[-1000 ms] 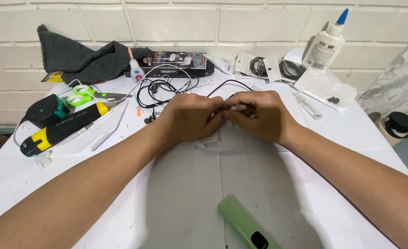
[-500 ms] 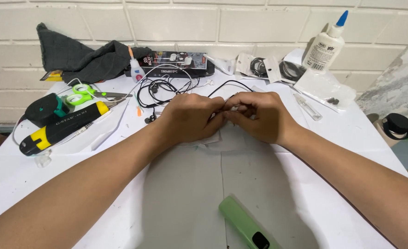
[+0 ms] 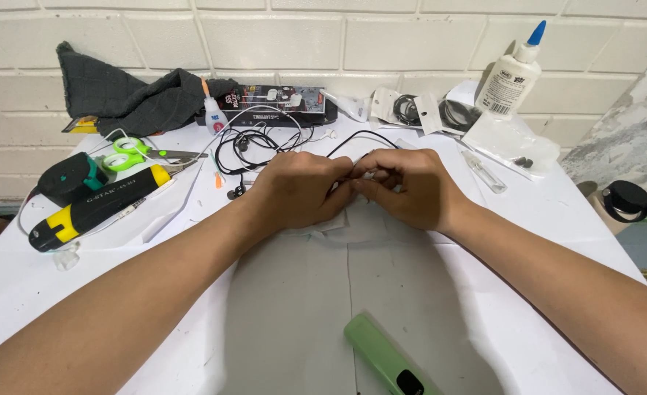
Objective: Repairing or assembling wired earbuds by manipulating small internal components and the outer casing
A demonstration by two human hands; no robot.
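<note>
Thin black cable loops over the table (one end pinched).

White table against brick wall. Lying on it: dark grey cloth, green-handled scissors, black-and-yellow tool, tangled black earphone cable, white glue bottle, clear plastic bags, green flat device at near edge.

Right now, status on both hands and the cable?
Left hand and right hand together, pinching a thin black cable between the fingers. Cable loops back to tangled earphones. Nothing blocking.
</note>
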